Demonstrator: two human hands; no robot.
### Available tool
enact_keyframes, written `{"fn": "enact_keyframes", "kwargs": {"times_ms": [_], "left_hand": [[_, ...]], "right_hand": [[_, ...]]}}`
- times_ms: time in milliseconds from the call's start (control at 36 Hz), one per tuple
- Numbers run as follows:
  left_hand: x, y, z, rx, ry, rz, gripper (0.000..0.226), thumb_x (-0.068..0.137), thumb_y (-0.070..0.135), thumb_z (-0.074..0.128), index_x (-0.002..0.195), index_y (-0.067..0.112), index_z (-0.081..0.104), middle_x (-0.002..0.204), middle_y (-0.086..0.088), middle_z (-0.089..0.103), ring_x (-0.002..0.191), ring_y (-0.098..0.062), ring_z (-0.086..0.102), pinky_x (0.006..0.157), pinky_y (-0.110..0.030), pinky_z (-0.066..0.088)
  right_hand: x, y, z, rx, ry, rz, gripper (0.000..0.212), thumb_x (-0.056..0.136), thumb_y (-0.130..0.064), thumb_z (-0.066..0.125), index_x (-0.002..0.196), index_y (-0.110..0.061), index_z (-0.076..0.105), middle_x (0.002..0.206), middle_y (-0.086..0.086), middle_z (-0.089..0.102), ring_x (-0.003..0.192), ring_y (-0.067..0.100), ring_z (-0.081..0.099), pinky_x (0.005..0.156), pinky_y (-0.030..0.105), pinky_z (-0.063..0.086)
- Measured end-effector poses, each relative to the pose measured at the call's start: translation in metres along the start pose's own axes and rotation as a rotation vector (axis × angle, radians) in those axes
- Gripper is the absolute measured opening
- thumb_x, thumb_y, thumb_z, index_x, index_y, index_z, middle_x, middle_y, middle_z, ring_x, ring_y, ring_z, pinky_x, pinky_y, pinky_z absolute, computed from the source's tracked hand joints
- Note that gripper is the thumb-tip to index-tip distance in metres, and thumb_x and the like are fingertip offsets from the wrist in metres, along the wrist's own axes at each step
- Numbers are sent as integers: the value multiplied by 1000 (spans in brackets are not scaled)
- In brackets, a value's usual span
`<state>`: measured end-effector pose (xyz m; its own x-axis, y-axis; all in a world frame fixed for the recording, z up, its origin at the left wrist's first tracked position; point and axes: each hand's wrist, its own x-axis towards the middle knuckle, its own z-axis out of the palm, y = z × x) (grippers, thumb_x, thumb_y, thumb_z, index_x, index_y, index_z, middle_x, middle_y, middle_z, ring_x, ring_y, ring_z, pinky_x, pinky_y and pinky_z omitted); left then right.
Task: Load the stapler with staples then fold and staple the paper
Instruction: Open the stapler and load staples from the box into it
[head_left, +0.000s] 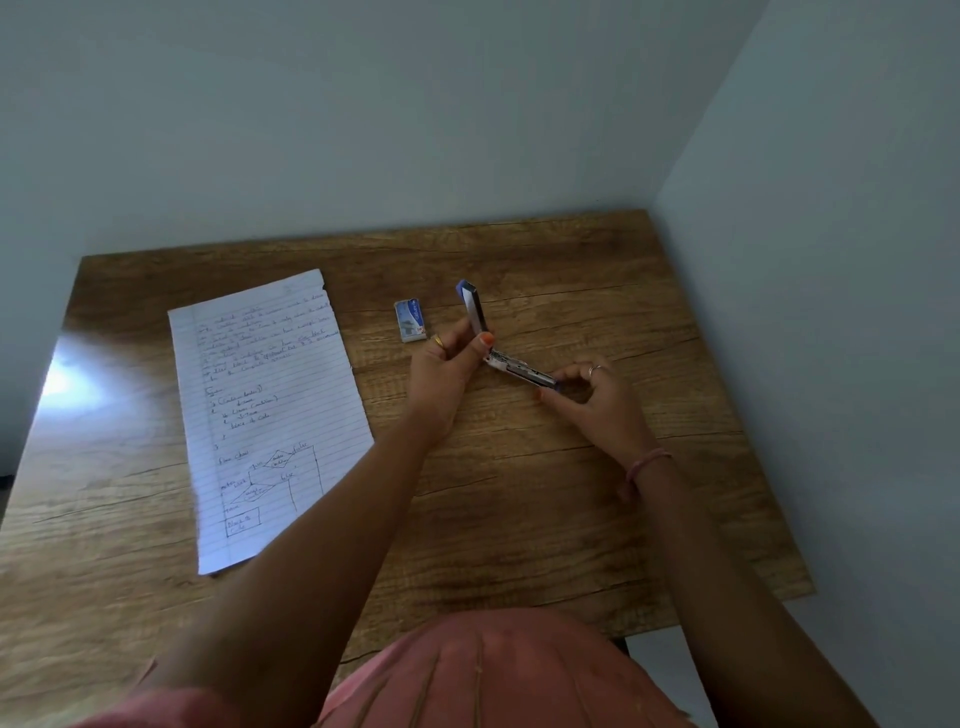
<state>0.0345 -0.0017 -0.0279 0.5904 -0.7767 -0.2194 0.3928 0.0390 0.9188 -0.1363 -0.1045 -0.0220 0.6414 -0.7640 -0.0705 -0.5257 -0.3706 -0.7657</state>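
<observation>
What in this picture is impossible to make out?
Head view only:
- Whether staples sit in the stapler channel: too small, and the right hand covers its tip.
- Handwriting on the paper: too small and blurred.
- Print on the staple box: too small.
- The left hand hides the hinge.

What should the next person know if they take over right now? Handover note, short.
Left hand: grips the stapler at its hinge, lid swung up.
Right hand: fingers at the front end of the open staple channel.
Staple box: on the table, beyond the left hand.
Paper: flat, unfolded, to the left.
Done: stapler opened.
Left: finish loading, close, fold and staple.
</observation>
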Motion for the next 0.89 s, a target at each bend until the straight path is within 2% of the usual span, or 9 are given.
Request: {"fn": "enact_keyframes", "kwargs": {"times_ms": [139, 306, 389, 472, 528, 611, 695, 806, 889], "left_hand": [[-4, 1, 1, 281, -17, 70, 24, 89, 15, 67, 112, 15, 70, 106, 6, 73, 103, -7, 66, 89, -21, 50], [-21, 7, -2, 535, -195, 102, 28, 86, 21, 69, 112, 32, 69, 99, 25, 70, 97, 9, 62, 81, -5, 44], [-34, 9, -2, 474, -253, 38, 29, 86, 20, 69, 101, 44, 70, 98, 27, 71, 98, 8, 63, 80, -5, 44], [-46, 7, -4, 344, -270, -36, 24, 89, 19, 65, 104, 36, 73, 103, 10, 74, 100, -7, 67, 88, -22, 51], [-53, 3, -7, 262, -289, -59, 24, 91, 17, 63, 112, 24, 71, 107, -1, 73, 102, -16, 67, 92, -31, 53], [-58, -1, -10, 169, -313, -118, 27, 92, 19, 62, 117, 15, 69, 111, -8, 72, 106, -22, 67, 92, -31, 52], [-59, -3, -13, 115, -348, -156, 32, 90, 21, 63, 120, 9, 67, 115, -14, 69, 111, -27, 64, 100, -40, 49], [-57, -6, -13, 78, -340, -191, 35, 84, 25, 69, 117, 14, 69, 116, -12, 70, 112, -25, 63, 105, -45, 45], [-54, -10, -13, 37, -329, -221, 35, 83, 23, 70, 115, 10, 70, 117, -13, 69, 113, -25, 62, 104, -43, 46]], "right_hand": [[6, -4, -17, 170, -152, 135, 21, 76, -31, 77, 92, -25, 65, 88, -8, 67, 80, 2, 63, 61, 8, 44], [0, -6, -18, 599, -126, 130, 35, 64, -39, 83, 90, -19, 70, 93, 0, 74, 88, 13, 70, 71, 18, 53], [1, -16, -9, 722, -94, 98, 38, 56, -49, 85, 85, -27, 73, 95, -1, 75, 91, 12, 70, 72, 16, 52], [5, -24, 3, 830, -122, 81, 39, 53, -49, 87, 84, -29, 73, 92, -1, 75, 89, 12, 70, 73, 19, 53], [7, -28, 11, 957, -186, 116, 50, 54, -46, 88, 93, -20, 69, 98, 5, 74, 91, 18, 69, 72, 25, 55], [5, -34, 23, 1077, -391, 202, 82, 63, -58, 77, 121, -3, 56, 119, 19, 64, 103, 29, 64, 76, 38, 56], [0, -35, 37, 1243, -501, 236, 74, 79, -61, 56, 130, -7, 52, 127, 12, 61, 118, 24, 58, 88, 39, 52], [-2, -35, 49, 1501, -489, 358, 54, 83, -53, 57, 115, -12, 67, 103, 1, 72, 109, 17, 64, 89, 34, 52], [0, -36, 51, 1561, -465, 415, 52, 83, -49, 60, 116, -9, 64, 88, -2, 67, 96, 15, 65, 85, 31, 52]]}}
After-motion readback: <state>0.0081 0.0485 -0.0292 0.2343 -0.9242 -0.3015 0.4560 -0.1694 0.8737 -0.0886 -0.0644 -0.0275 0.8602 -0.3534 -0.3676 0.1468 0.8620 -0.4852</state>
